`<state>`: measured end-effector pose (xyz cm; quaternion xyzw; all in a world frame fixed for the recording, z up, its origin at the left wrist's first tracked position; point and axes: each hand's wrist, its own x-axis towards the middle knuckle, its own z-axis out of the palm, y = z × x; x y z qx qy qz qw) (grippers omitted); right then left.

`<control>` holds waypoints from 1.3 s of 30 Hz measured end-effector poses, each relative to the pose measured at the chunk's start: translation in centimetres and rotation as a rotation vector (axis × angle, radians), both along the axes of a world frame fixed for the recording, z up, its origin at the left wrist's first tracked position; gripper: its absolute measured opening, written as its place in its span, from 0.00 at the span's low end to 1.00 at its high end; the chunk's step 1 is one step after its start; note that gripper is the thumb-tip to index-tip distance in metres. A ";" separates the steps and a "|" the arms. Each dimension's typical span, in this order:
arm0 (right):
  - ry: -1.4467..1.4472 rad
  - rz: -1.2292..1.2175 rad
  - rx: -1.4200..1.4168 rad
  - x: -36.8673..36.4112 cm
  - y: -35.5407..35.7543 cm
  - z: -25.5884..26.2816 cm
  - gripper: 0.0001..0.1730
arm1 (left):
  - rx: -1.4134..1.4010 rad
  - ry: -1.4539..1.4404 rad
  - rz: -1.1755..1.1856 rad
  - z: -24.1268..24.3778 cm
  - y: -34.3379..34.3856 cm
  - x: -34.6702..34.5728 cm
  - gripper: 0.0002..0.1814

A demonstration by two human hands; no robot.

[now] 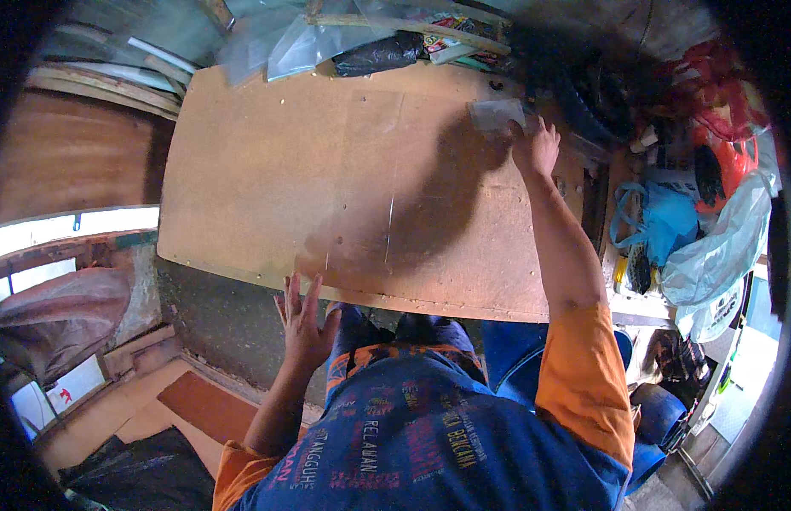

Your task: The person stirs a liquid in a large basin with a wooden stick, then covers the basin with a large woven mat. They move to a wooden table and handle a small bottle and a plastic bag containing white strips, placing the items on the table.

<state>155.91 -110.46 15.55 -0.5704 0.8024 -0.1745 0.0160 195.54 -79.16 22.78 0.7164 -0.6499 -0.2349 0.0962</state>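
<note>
My right hand (537,150) reaches to the far right of a light-brown wooden tabletop (261,166). Beside its thumb lies a small translucent piece (497,115), apparently plastic; whether the fingers grip it is unclear. My left hand (306,332) hovers by the near edge of the tabletop, fingers spread and holding nothing. A long transparent strip (368,166) runs across the board between the two hands. The shadow of my upper body falls over the right half of the surface.
Clear plastic bags (299,48) and a black plastic bundle (377,54) line the far edge. To the right hang a blue bag (667,217), a red plastic bag (731,163) and a pale bag (715,249). A blue drum (513,358) stands below the near edge.
</note>
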 end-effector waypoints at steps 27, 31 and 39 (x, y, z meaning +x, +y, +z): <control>-0.293 0.001 -0.109 0.0 -2.8 -1.5 0.12 | 0.022 0.042 0.020 -0.3 -1.1 1.5 0.35; -0.824 -0.019 -0.174 -1.5 -2.2 -1.0 0.09 | -0.012 0.078 0.003 0.3 -1.8 1.4 0.34; -1.362 -0.023 -0.158 0.4 2.0 4.4 0.16 | -0.081 0.209 -0.027 2.2 -3.7 0.0 0.31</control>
